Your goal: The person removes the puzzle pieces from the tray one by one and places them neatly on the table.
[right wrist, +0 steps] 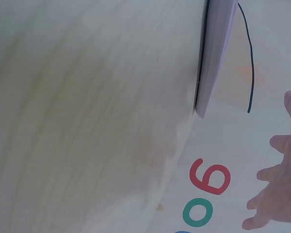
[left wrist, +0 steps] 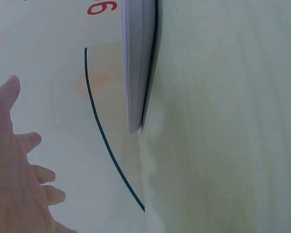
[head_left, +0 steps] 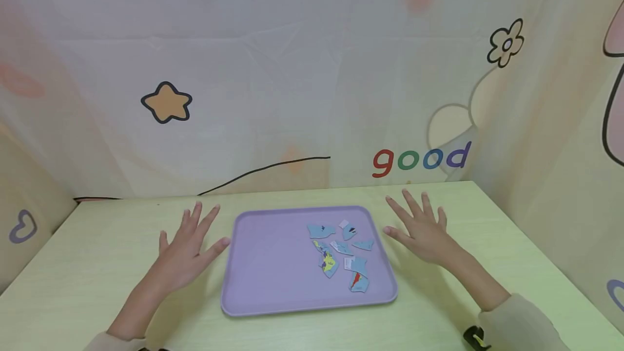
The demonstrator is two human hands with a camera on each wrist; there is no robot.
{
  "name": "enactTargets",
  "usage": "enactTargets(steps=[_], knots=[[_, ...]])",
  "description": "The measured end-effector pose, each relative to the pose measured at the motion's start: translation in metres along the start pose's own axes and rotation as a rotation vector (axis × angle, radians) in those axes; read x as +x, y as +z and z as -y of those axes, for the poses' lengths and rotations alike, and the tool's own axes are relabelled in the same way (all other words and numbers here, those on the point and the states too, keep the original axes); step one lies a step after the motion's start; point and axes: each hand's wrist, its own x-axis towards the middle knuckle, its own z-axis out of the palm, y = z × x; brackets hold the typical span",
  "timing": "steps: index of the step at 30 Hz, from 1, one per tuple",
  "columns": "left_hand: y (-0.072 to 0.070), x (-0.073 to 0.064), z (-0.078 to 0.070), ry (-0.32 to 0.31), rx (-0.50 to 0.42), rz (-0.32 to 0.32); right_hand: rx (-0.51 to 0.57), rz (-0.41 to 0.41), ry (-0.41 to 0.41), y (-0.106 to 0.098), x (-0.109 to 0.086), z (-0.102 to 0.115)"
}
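In the head view a lilac tray (head_left: pixel 273 264) lies on the table. Several flat, irregular light-blue pieces with jagged edges are scattered over its right half. One piece (head_left: pixel 329 263) bears a yellow print, and another piece (head_left: pixel 359 283) near the front has a red mark. My left hand (head_left: pixel 182 256) is raised beside the tray's left edge, fingers spread, holding nothing. On the other side, my right hand (head_left: pixel 421 232) hovers past the right edge with spread fingers and holds nothing. Both wrist views show the tray edge-on, apart from the fingers.
The pale wooden tabletop (head_left: pixel 487 248) extends around the tray. A printed cloth backdrop (head_left: pixel 312 96) with a star, a flower and the word "good" rises behind the table, and cloth also hangs at both sides.
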Motion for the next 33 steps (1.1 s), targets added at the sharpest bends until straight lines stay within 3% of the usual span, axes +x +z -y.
enactTargets(steps=[6,11,19,27,33], knots=[[0.003,-0.001,0.0,0.02,-0.232,0.02,0.145,0.013,-0.012,0.001,-0.002,0.004],[0.004,-0.002,-0.001,0.017,-0.361,0.031,0.255,0.035,-0.012,0.002,-0.004,0.007],[0.003,-0.005,-0.003,-0.128,-0.611,0.155,0.487,0.095,-0.042,0.001,-0.009,0.012],[0.006,-0.005,-0.005,-0.221,-0.755,0.232,0.67,0.197,0.011,0.001,-0.015,0.015],[0.009,-0.005,-0.004,-0.231,-0.779,0.271,0.749,0.253,0.012,0.004,-0.015,0.016]])
